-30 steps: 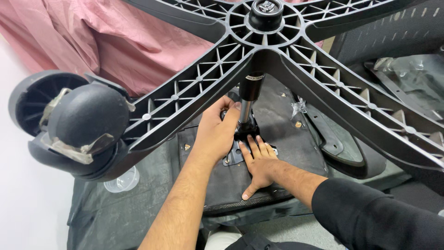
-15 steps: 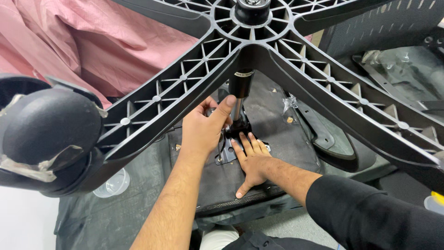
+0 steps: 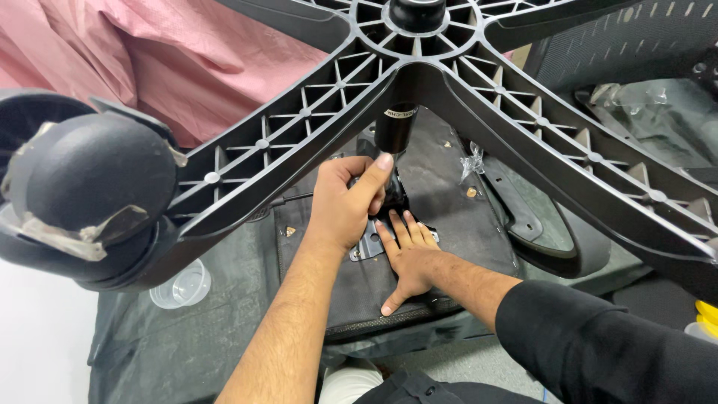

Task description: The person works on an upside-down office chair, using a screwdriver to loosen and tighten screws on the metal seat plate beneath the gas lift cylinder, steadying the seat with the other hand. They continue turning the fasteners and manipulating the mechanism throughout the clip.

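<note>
Black gas cylinder stands upright on the overturned seat's metal plate.

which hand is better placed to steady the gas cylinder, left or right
Probably the left hand: it is already wrapped around the gas cylinder. The right hand lies flat on the seat underside.

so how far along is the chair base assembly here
Done, it seems: the star base with a caster fitted sits on the gas cylinder, above the upturned seat. In hand: the left hand has its grip around the cylinder's lower end, and the right hand presses flat by the metal plate. Left: whether the cylinder is fully seated is hidden by the hands.
</note>
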